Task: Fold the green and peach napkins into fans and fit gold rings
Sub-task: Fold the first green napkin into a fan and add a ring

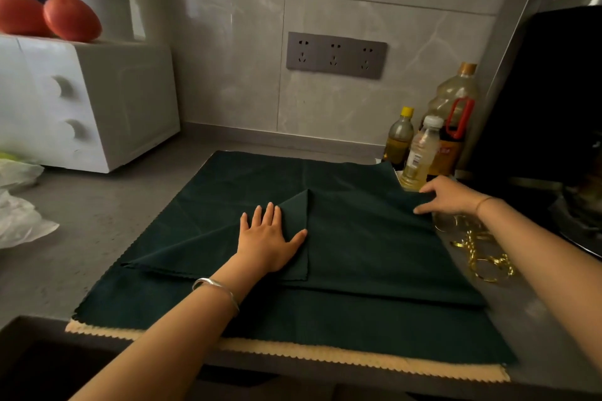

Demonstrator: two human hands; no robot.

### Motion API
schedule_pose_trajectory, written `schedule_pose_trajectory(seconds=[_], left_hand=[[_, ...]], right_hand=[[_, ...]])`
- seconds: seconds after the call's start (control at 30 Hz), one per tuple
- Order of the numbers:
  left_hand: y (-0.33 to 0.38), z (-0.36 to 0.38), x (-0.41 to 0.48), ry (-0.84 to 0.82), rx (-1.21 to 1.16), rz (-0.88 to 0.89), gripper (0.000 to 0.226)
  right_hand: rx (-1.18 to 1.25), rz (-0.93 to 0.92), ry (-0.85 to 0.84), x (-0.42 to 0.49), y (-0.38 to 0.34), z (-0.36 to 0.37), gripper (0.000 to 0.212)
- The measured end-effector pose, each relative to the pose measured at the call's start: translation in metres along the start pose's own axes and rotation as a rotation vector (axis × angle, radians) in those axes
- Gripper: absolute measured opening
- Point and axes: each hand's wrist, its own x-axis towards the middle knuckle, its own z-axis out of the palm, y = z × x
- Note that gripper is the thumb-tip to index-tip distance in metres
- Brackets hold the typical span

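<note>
Plastic bags (19, 205): crumpled at the far left of the bench (107, 205), well apart from the cloth.
White drawer box (88, 101): against the wall, two tomatoes (70, 18) on top.
Peach napkin (293, 353): flat under the green one; only a strip of its zigzag edge shows along the near side of the bench.
Green napkin (358, 238): spread flat on top, a triangular flap folded in at the middle, a second fold running toward the right edge.
Left hand (268, 236): palm down, fingers spread flat on the flap, grip pressing rather than pinching.
Right hand (451, 195): at the cloth's right edge, fingertips on the fold; whether the grip pinches or only presses, I cannot tell.
Bottles (420, 153): three, standing just beyond the napkin's far right corner, near the right hand.
Gold rings (482, 257): loose on the bench, just beside the napkin's right edge, under the right forearm.
Risk, cloth: a pull from the right could drag the flap out from under the left palm, or shift the peach layer.
Risk, bottles: a wide sweep of the right hand could likely tip the nearest one.
Risk, rings: the forearm may knock them along the bench.
</note>
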Motion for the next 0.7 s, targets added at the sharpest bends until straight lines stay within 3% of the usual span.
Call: schedule_pose_trajectory(seconds=[0.13,0.2,0.3,0.4,0.7], left_hand=[[-0.001,-0.004,0.002,-0.029,-0.003,0.003,0.082],[-0.002,-0.005,0.003,-0.026,0.0,0.02,0.077],[-0.002,-0.007,0.004,-0.013,-0.027,0.114,0.061],[0.002,-0.008,0.005,-0.024,-0.067,0.211,0.053],[0.009,-0.006,0.002,-0.09,-0.129,0.244,0.052]], right_hand=[[0.138,-0.193,0.303,-0.049,-0.032,0.004,0.02],[0.131,-0.301,0.372,-0.076,-0.058,0.015,0.017],[-0.035,-0.517,0.394,-0.104,-0.087,0.044,0.017],[-0.173,-0.661,0.442,-0.114,-0.109,0.078,0.035],[-0.181,-0.713,0.444,-0.121,-0.117,0.123,0.035]])
